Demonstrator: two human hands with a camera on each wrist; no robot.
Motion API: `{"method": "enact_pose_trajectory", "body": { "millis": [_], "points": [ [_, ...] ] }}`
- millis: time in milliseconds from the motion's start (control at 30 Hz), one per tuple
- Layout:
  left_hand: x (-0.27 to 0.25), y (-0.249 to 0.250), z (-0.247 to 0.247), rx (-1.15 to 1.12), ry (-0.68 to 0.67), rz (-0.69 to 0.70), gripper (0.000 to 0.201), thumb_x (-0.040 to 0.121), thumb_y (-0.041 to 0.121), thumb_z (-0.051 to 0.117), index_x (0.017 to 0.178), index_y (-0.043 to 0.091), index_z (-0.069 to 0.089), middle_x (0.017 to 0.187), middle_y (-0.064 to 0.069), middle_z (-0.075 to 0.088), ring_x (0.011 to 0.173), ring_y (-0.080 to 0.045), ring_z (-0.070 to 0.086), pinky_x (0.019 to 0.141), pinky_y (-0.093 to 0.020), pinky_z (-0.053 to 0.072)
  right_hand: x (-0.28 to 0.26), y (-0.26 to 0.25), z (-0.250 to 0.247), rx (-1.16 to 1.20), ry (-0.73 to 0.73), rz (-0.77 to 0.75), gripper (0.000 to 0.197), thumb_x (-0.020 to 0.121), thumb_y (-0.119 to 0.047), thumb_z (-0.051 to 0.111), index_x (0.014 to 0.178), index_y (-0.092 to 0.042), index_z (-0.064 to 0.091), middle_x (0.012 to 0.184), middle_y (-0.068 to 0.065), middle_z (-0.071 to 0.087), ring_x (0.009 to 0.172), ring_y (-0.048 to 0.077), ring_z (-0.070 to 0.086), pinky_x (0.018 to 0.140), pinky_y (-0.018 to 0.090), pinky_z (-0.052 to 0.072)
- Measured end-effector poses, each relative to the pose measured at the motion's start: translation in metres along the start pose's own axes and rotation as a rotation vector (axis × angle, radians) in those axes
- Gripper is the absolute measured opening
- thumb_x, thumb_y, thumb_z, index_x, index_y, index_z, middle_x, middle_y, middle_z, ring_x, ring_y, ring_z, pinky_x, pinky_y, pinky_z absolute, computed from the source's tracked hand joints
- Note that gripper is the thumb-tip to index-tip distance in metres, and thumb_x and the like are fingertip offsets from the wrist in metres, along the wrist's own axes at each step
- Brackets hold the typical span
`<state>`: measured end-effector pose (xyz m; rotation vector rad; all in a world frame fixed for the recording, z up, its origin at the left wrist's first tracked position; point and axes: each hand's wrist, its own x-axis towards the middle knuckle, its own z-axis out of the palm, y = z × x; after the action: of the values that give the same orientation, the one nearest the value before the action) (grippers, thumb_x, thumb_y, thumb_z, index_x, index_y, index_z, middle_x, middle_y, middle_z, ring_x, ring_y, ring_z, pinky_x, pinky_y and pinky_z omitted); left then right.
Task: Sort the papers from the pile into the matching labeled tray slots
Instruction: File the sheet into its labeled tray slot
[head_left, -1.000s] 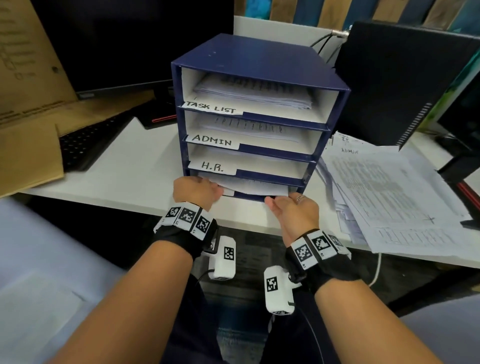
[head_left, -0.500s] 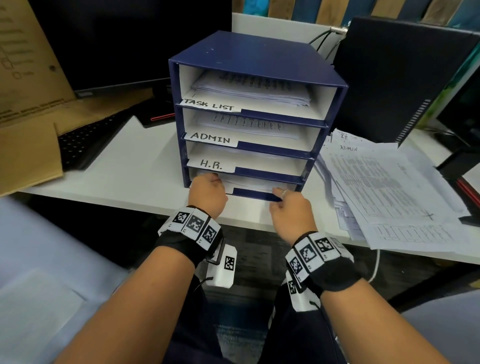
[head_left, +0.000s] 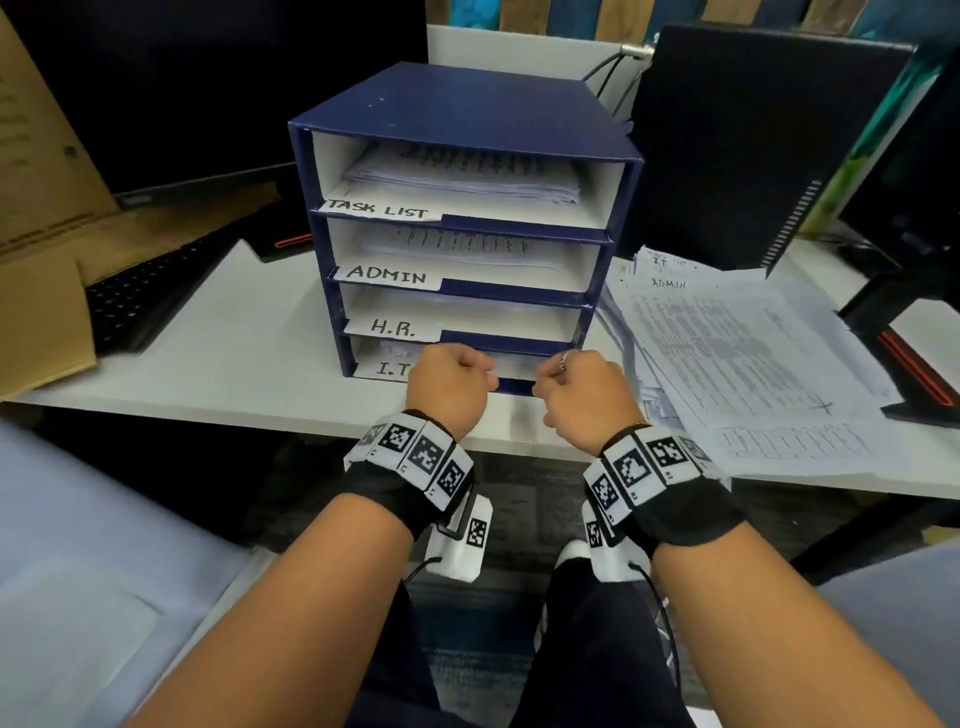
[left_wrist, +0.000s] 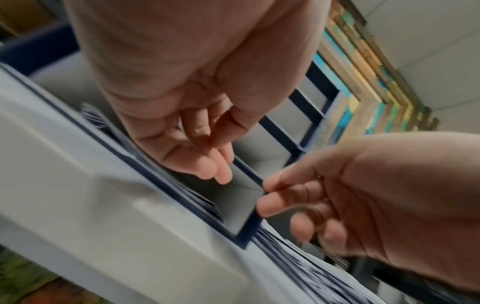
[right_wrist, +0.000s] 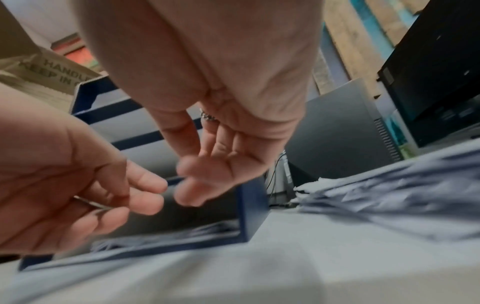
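Observation:
A dark blue paper tray (head_left: 467, 104) stands on the white desk (head_left: 249, 358) with slots labelled TASK LIST, ADMIN, H.R. and I.T. (head_left: 387, 370). The two upper slots plainly hold sheets. Sheets also lie in the bottom slot (right_wrist: 168, 236). My left hand (head_left: 452, 384) and right hand (head_left: 582, 389) hover side by side just in front of the bottom slot. Both have loosely curled fingers, and the wrist views show the left fingers (left_wrist: 207, 168) and right fingers (right_wrist: 197, 185) holding nothing. The unsorted pile of papers (head_left: 737, 353) lies right of the tray.
A black keyboard (head_left: 145, 296) and flattened cardboard (head_left: 41, 208) lie to the left. A black computer case (head_left: 753, 145) stands behind the pile, and a monitor foot (head_left: 904, 332) is at the far right. The desk's front edge runs just under my wrists.
The sheet both hands were pushing has slid fully into the bottom slot. Both hands have let go and drawn back a little, uncovering the I.T. label.

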<state>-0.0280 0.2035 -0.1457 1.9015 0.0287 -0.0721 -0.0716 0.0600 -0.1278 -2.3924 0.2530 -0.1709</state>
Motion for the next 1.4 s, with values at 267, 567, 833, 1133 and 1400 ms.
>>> {"method": "enact_pose_trajectory", "body": {
  "millis": [267, 567, 833, 1133, 1400],
  "points": [
    [-0.03, 0.046, 0.089, 0.055, -0.42, 0.155, 0.024, 0.092, 0.008, 0.049, 0.103, 0.016, 0.069, 0.093, -0.002, 0.074, 0.076, -0.015, 0.065, 0.081, -0.035, 0.058, 0.012, 0.046, -0.093, -0.257, 0.314, 0.183, 0.023, 0.096, -0.02, 0.05, 0.104, -0.014, 0.07, 0.103, 0.012, 0.071, 0.09, 0.034, 0.064, 0.075, 0.031, 0.047],
    [-0.014, 0.07, 0.161, 0.204, -0.507, 0.136, 0.028, 0.095, 0.013, 0.05, 0.123, 0.012, 0.056, 0.128, -0.009, 0.057, 0.121, -0.026, 0.053, 0.104, -0.033, 0.043, 0.02, 0.114, -0.117, -0.509, -0.004, 0.323, 0.03, 0.095, -0.024, 0.051, 0.117, -0.013, 0.067, 0.116, 0.01, 0.068, 0.1, 0.029, 0.064, 0.089, 0.039, 0.055],
    [-0.002, 0.076, 0.182, 0.236, -0.444, 0.141, 0.033, 0.093, 0.01, 0.048, 0.071, 0.029, 0.033, 0.086, 0.004, 0.045, 0.089, -0.018, 0.046, 0.081, -0.029, 0.041, 0.025, 0.133, -0.132, -0.56, -0.072, 0.275, 0.041, 0.095, -0.048, 0.055, 0.126, -0.021, 0.062, 0.106, 0.002, 0.071, 0.096, 0.021, 0.066, 0.084, 0.03, 0.051],
    [0.01, 0.093, 0.195, 0.347, -0.399, 0.119, 0.006, 0.091, 0.008, 0.054, 0.094, 0.003, 0.056, 0.085, -0.009, 0.053, 0.086, -0.028, 0.06, 0.071, -0.034, 0.049, 0.019, 0.136, -0.143, -0.437, -0.057, 0.264, 0.034, 0.088, -0.044, 0.07, 0.116, -0.026, 0.068, 0.111, 0.0, 0.069, 0.088, 0.015, 0.06, 0.078, 0.024, 0.048],
    [-0.017, 0.09, 0.216, 0.327, -0.406, 0.386, 0.041, 0.086, 0.0, 0.053, 0.124, 0.014, 0.064, 0.115, -0.006, 0.07, 0.107, -0.026, 0.064, 0.095, -0.035, 0.053, 0.013, 0.139, -0.141, -0.45, -0.021, 0.252, 0.031, 0.094, -0.03, 0.059, 0.121, -0.015, 0.066, 0.112, 0.01, 0.068, 0.101, 0.029, 0.065, 0.086, 0.035, 0.054]
  ]
}}
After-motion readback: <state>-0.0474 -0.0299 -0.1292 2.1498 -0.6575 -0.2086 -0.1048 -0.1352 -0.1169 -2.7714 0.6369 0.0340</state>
